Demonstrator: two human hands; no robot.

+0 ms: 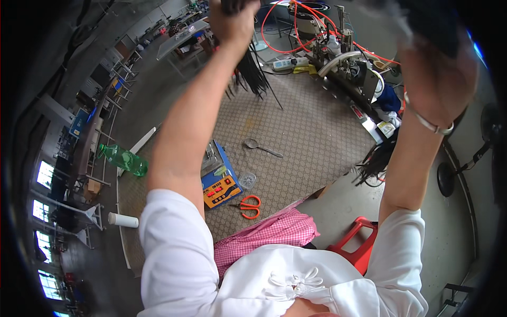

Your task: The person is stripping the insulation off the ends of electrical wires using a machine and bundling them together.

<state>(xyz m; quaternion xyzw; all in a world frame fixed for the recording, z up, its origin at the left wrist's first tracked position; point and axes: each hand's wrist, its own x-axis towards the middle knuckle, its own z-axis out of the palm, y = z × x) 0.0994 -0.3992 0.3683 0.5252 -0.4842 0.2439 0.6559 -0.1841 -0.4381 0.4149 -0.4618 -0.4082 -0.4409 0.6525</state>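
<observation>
Both my arms are raised and stretched forward. My left hand [232, 25], at the top edge, is closed around a bundle of thin black strands, perhaps wires; their loose ends [254, 74] hang behind my wrist. At the upper right, my right hand [441, 74] is blurred and grips a similar black bundle [430, 24]. More black strand ends [377, 161] dangle beside that forearm. The fingertips of both hands are cut off or smeared. Below them a patterned tabletop [311, 127] carries a metal spoon [261, 147] and orange-handled scissors [250, 206].
A blue-and-orange electronic device [220, 191] sits by my left arm, with a small clear dish [247, 180] beside it. A green bottle [124, 159] lies farther left. Machinery with orange hoses [346, 58] occupies the far right. Near me are pink checked cloth [269, 232] and a red stool [359, 245].
</observation>
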